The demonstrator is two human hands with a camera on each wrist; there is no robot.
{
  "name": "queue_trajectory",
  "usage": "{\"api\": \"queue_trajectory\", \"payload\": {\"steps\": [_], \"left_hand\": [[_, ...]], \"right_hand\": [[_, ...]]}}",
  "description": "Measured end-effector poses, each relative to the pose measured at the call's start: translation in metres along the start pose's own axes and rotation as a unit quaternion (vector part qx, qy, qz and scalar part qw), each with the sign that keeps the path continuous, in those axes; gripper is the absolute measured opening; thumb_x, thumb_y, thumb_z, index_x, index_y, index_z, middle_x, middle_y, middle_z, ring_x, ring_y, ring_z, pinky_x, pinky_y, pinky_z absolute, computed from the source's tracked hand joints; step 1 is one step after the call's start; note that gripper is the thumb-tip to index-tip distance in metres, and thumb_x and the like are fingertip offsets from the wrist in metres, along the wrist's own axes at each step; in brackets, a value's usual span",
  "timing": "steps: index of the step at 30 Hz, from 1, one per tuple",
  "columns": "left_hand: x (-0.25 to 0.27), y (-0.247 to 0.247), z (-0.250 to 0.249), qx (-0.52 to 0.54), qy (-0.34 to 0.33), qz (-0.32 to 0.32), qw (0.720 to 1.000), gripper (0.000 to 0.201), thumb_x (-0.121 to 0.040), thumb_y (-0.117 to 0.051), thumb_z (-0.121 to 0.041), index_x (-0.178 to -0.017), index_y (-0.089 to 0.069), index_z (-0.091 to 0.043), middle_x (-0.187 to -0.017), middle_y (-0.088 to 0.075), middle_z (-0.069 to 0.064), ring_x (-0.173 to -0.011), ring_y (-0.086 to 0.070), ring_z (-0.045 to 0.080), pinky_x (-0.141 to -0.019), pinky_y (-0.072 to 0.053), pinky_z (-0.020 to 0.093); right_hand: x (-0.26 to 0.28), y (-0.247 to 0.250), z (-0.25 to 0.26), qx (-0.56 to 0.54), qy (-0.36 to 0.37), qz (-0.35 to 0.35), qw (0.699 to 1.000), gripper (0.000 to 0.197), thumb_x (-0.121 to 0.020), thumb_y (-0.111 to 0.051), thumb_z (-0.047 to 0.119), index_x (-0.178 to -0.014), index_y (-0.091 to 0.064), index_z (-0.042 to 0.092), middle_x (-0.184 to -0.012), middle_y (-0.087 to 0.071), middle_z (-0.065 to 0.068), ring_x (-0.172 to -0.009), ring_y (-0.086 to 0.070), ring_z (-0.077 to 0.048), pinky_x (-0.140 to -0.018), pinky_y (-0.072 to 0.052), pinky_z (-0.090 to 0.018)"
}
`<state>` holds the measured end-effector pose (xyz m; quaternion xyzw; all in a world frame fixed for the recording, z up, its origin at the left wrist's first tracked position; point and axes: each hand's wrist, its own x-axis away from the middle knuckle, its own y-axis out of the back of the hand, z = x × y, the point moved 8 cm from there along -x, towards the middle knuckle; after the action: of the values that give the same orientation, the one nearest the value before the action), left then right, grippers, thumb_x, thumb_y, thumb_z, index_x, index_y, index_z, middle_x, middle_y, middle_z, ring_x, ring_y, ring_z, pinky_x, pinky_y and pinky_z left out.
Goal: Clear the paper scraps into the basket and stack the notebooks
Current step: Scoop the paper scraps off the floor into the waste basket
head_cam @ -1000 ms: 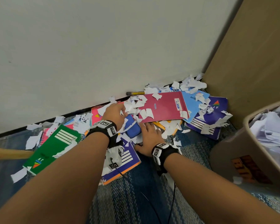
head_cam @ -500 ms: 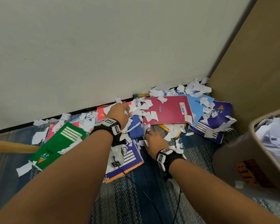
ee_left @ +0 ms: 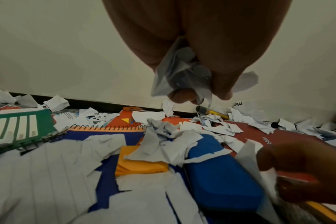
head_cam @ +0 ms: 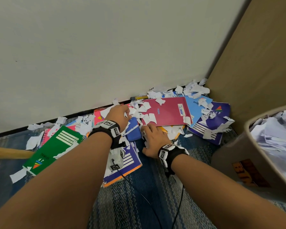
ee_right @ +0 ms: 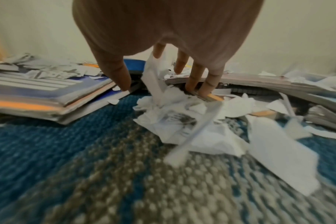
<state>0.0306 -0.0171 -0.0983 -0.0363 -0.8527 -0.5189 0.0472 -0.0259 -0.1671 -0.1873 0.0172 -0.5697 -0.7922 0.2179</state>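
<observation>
Since a second ago: right hand [head_cam: 153, 140] shifted off blue case [head_cam: 133, 131] toward carpet [head_cam: 152, 184] edge of pile. Paper scraps [ee_right: 184, 121] strewn over notebooks [head_cam: 167, 113] along wall. Left hand [ee_left: 184, 72] pinches a crumpled wad; right fingers [ee_right: 194, 78] spread, raking scraps, gripping none. Scrap-gathering step; next requires closing, carrying to basket [head_cam: 248, 146] at right. Stacking not begun.

white scraps [head_cam: 145, 115], green notebook [head_cam: 56, 146], blue-grey carpet [head_cam: 139, 204]
</observation>
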Motion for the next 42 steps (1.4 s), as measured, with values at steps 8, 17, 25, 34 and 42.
{"api": "queue_trajectory", "payload": {"steps": [8,17,25,34,42], "left_hand": [[0.003,-0.005,0.016,0.013,0.016,-0.013,1.000,0.008,-0.090,-0.062,-0.016,-0.084,-0.057,-0.014,-0.100,-0.058,0.007,-0.084,-0.048,0.021,-0.070,-0.033,0.026],[0.002,-0.010,0.016,0.013,0.015,-0.001,1.000,0.011,-0.091,-0.062,-0.020,-0.088,-0.060,-0.010,-0.104,-0.060,0.010,-0.083,-0.048,0.022,-0.071,-0.035,0.027],[-0.001,-0.003,0.001,0.003,-0.001,0.004,1.000,0.006,-0.089,-0.062,-0.015,-0.085,-0.061,-0.011,-0.108,-0.061,0.011,-0.095,-0.055,0.027,-0.074,-0.036,0.027],[-0.003,0.010,-0.014,-0.013,-0.015,-0.008,1.000,0.007,-0.090,-0.064,-0.018,-0.089,-0.060,-0.013,-0.115,-0.061,0.012,-0.100,-0.057,0.030,-0.074,-0.038,0.026],[0.001,0.001,0.003,-0.008,-0.014,0.004,1.000,0.013,-0.086,-0.064,-0.009,-0.080,-0.055,-0.015,-0.105,-0.063,0.008,-0.087,-0.053,0.023,-0.071,-0.035,0.026]], "right_hand": [[-0.024,-0.023,0.009,-0.049,0.002,0.040,0.998,0.104,-0.075,-0.067,0.032,-0.153,0.000,0.025,-0.158,-0.020,0.002,-0.137,-0.034,-0.030,-0.110,-0.028,-0.056],[-0.016,-0.016,0.001,-0.060,0.058,0.001,0.997,0.062,-0.086,-0.054,0.019,-0.145,-0.034,0.023,-0.138,-0.052,-0.003,-0.124,-0.047,-0.031,-0.104,-0.032,-0.042],[0.015,-0.028,-0.002,0.112,0.108,0.100,0.983,0.052,-0.094,-0.043,0.042,-0.140,-0.039,0.019,-0.156,-0.026,0.004,-0.136,-0.030,-0.036,-0.108,-0.025,-0.058],[0.029,-0.002,-0.013,0.041,0.058,0.051,0.996,0.048,-0.079,-0.055,0.037,-0.123,-0.045,0.022,-0.130,-0.042,0.001,-0.119,-0.043,-0.030,-0.099,-0.036,-0.045],[0.002,-0.026,0.007,0.030,0.002,0.106,0.994,0.090,-0.085,-0.050,0.055,-0.154,-0.001,0.025,-0.162,-0.002,0.006,-0.144,-0.013,-0.041,-0.112,-0.019,-0.060]]}}
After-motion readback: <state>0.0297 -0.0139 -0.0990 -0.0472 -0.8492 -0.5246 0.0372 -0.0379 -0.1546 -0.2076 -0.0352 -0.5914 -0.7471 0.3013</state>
